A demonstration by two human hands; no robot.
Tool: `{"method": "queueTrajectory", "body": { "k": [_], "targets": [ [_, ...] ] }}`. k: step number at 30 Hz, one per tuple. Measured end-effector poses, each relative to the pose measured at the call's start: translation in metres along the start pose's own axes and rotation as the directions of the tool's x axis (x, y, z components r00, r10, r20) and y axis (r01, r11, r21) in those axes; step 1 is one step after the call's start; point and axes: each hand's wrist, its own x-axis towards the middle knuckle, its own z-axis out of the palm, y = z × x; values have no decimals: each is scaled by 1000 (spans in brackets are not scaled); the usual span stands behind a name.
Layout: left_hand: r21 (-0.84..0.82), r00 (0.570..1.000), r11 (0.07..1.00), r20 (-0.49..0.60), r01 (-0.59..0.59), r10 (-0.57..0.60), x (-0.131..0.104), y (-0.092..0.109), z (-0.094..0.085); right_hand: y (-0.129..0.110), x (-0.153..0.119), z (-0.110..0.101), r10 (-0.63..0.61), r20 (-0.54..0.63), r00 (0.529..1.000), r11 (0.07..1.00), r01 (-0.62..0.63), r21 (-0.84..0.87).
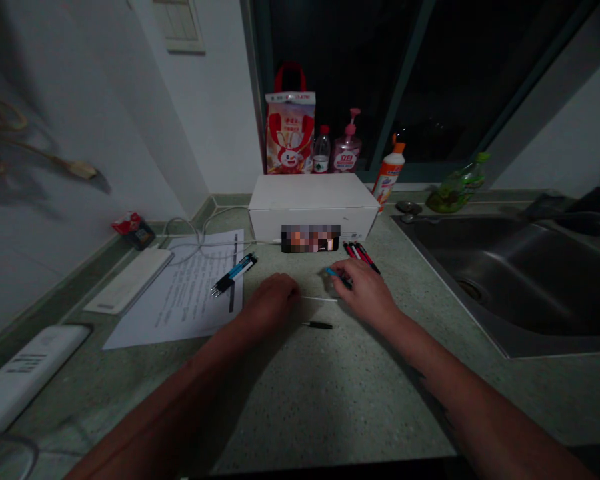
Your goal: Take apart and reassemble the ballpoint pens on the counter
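- two bare hands [275, 297]
- one thin white rod [321, 299]
- one short black pen piece [319, 325]
- four coloured-top plastic bottles [347, 155]
- one white cardboard box [313, 192]

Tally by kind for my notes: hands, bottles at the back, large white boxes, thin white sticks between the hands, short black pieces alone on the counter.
Hands: 2 (left hand, right hand)
Bottles: 4 (red-capped bottle, pink pump bottle, orange bottle, green-capped bottle)
Large white box: 1
Thin white stick: 1
Short black piece: 1
Total: 9

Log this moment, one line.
left hand: at thin white stick, grip unclear | right hand: holds blue pen part | counter: black pen part
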Motion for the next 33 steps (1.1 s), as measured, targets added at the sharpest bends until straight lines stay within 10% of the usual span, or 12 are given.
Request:
{"method": "queueTrajectory", "body": {
  "k": [9, 20, 33],
  "targets": [
    [-69, 962, 998, -271, 1, -20, 1, -8, -7, 3, 0, -7, -41, 59, 997, 996, 46, -82],
    [-34, 978, 996, -199, -77, 69, -1, 4, -3, -18, -4, 2, -180, 187, 966, 982, 187, -24],
    [-71, 927, 997, -376, -17, -11, 0, -7, -10, -7, -1, -4, -97, 104, 990, 993, 103, -55]
  ]
}}
